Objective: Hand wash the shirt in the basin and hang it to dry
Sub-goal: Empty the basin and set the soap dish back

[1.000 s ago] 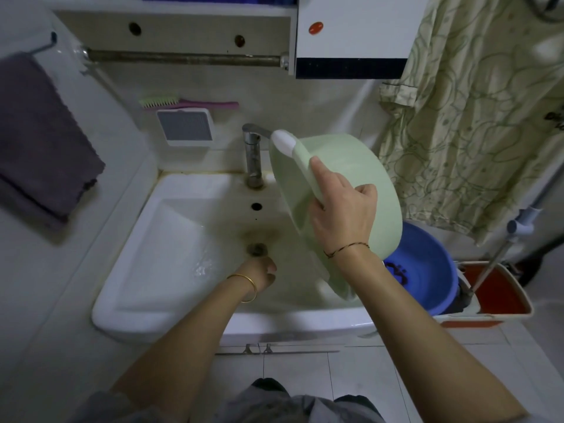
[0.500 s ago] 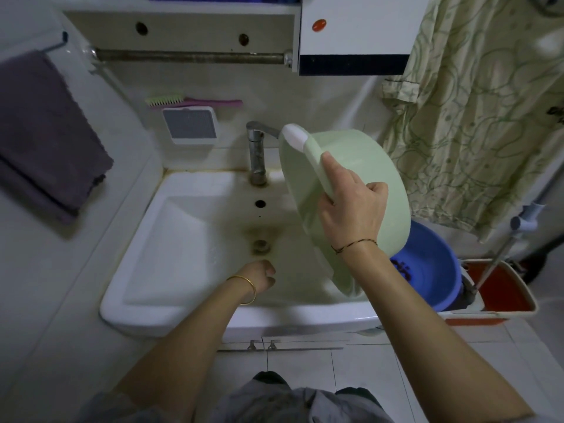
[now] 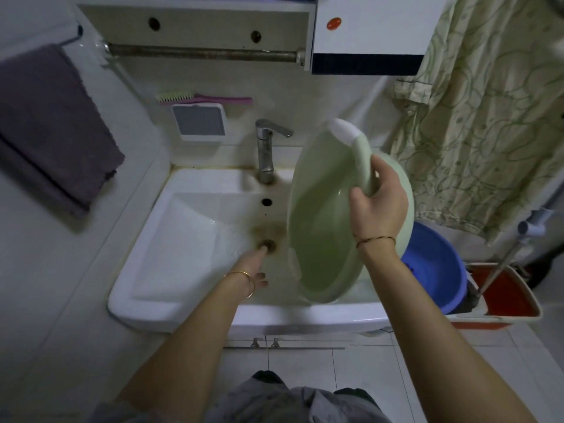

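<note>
Far left of the hands I see a purple towel [image 3: 52, 123] on the wall. The left hand [image 3: 251, 267] reaches into the white sink [image 3: 171, 233], fingers stretched, holding nothing, one fingertip at the stained drain [image 3: 268, 245]. Just right of it the pale green basin [image 3: 320, 239] stands on edge, long axis upright, hollow facing left. The right hand [image 3: 378, 206] grips its rim. Beyond hangs a cream, green-swirled shirt [image 3: 488, 132], with a blue tub [image 3: 433, 264] lower down.

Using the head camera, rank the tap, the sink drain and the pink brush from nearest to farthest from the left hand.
1. Sink drain, right at the left hand.
2. Tap, farther back, behind the drain.
3. Pink brush, mounted above the tap.
</note>
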Demonstrator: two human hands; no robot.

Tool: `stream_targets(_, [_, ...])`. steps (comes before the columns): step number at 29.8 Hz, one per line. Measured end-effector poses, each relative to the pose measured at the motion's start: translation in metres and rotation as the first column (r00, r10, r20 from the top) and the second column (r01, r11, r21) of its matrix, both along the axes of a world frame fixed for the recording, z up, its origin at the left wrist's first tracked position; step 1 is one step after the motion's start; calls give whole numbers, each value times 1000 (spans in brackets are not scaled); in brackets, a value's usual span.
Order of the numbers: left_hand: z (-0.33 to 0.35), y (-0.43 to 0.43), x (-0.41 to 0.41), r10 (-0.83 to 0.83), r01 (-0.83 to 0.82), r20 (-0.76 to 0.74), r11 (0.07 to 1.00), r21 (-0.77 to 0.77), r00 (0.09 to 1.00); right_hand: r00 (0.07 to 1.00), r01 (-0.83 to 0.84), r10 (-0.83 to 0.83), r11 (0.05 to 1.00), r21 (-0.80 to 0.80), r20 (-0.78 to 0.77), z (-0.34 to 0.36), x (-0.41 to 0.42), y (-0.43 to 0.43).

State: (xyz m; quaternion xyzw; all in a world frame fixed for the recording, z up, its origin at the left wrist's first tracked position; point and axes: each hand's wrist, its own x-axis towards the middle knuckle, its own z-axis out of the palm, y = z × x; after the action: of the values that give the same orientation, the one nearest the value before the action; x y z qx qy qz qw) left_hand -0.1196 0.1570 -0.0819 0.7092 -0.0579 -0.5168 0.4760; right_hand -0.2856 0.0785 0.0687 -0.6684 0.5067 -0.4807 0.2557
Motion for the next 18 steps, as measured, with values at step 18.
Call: stream_targets(18, [27, 8, 80, 698, -705, -111, 686, -178, 707, 644, -93, -440, 766, 636, 626, -106, 9, -32])
